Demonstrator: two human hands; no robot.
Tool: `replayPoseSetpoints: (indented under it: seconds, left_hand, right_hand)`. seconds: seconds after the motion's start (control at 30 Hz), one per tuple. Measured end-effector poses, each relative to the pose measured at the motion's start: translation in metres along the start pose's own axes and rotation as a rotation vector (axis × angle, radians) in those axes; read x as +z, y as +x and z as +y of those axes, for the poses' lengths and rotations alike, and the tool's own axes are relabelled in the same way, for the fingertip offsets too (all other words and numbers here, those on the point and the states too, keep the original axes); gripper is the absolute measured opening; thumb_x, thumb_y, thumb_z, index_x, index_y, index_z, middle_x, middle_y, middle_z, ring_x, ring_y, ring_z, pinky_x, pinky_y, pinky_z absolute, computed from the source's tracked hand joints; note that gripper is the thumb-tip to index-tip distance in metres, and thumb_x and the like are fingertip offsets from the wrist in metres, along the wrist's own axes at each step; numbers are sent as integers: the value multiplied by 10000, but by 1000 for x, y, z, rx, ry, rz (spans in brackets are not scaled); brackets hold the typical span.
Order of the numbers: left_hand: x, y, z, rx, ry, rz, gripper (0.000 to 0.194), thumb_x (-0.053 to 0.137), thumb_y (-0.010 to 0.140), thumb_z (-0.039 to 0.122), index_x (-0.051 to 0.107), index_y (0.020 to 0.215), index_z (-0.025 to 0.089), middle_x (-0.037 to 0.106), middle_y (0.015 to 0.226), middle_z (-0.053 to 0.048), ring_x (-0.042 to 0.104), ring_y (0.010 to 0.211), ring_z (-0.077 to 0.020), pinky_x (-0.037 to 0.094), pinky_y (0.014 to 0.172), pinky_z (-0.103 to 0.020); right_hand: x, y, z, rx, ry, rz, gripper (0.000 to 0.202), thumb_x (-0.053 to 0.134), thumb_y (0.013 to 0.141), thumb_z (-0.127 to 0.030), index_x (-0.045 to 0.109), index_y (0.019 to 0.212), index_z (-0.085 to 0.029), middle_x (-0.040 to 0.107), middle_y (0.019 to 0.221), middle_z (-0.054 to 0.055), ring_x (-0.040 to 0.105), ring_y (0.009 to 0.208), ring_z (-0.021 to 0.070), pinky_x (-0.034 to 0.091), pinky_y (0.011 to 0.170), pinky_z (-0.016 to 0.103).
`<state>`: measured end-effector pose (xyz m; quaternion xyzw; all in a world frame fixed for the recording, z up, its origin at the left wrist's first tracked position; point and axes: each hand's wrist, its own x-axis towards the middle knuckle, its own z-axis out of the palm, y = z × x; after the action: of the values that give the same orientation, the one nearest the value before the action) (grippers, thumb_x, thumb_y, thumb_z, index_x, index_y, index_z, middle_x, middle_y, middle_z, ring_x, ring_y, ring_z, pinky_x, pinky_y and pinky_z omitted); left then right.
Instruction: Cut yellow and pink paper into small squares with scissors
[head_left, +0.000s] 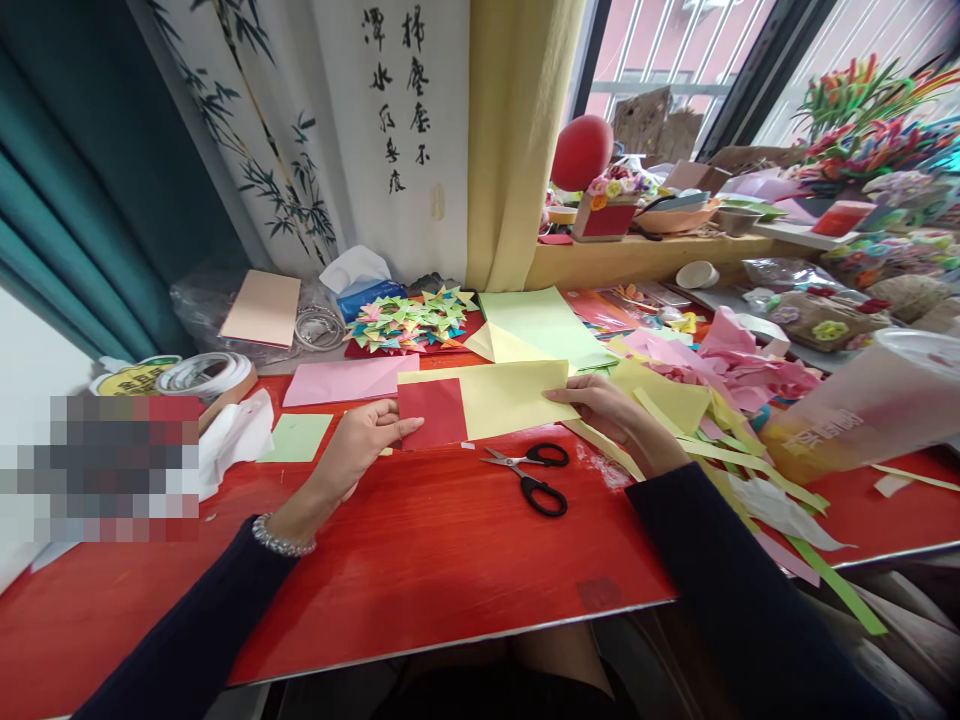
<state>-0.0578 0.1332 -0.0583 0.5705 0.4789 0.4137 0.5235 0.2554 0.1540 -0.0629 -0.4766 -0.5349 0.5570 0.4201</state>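
Note:
A long yellow paper strip (514, 398) is stretched level between my two hands above the red table (420, 560). Against its left end lies a smaller red paper rectangle (433, 415). My left hand (367, 440) pinches the left edge of the red piece together with the yellow, thumb in front. At the strip's right end, my right hand (607, 410) grips the yellow paper between thumb and fingers. Black-handled scissors (534, 475) rest partly spread on the table just below the strip.
Behind are pink paper (349, 380), light green sheets (547, 325) and a pile of folded paper pieces (409, 320). Crumpled scraps (720, 370) and a large cup (862, 400) stand right. Tape rolls (206, 375) and a green square (296, 437) sit left.

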Motion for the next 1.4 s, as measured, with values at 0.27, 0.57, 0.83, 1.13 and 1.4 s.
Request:
replayPoseSetpoints:
  seconds: [0.27,0.57,0.83,1.13,1.4]
  left_hand:
    - [0,0,-1,15,-10,7,317,714,673,298,632,939,145,699,891,-63,644,771,-156,496,639,-229]
    - [0,0,0,-45,-75,-7,380,727,663,291,600,991,148,712,878,-65,671,742,-169,537,653,-263]
    - [0,-1,2,-52,-83,-11,375,733,654,295,615,977,146,712,914,-73,674,792,-182,549,686,-269]
    - [0,-1,0,-53,-101,-3,335,729,659,278,613,946,149,714,886,-68,674,762,-172,543,669,-258]
    - [-1,-1,1,-44,-62,-12,267,706,680,284,660,912,161,710,857,-60,656,731,-162,522,641,-253]
  right_hand:
    - [2,-1,-2,-8,11,8,202,728,601,-259,558,580,-152,483,542,-25,409,479,71,322,459,236]
    - [4,-4,-6,-2,16,43,214,737,595,-240,541,582,-155,460,547,-34,396,489,68,310,454,232]
    - [6,-5,-8,-19,-20,5,225,739,596,-274,552,583,-149,437,534,-38,373,481,68,319,456,230]
    - [6,-6,-10,-20,-11,-8,258,741,617,-265,515,539,-167,381,494,-51,331,457,71,333,466,246]
    - [6,-7,-8,-67,-56,-9,177,684,671,-282,627,690,-116,537,629,-10,355,489,49,255,444,215]
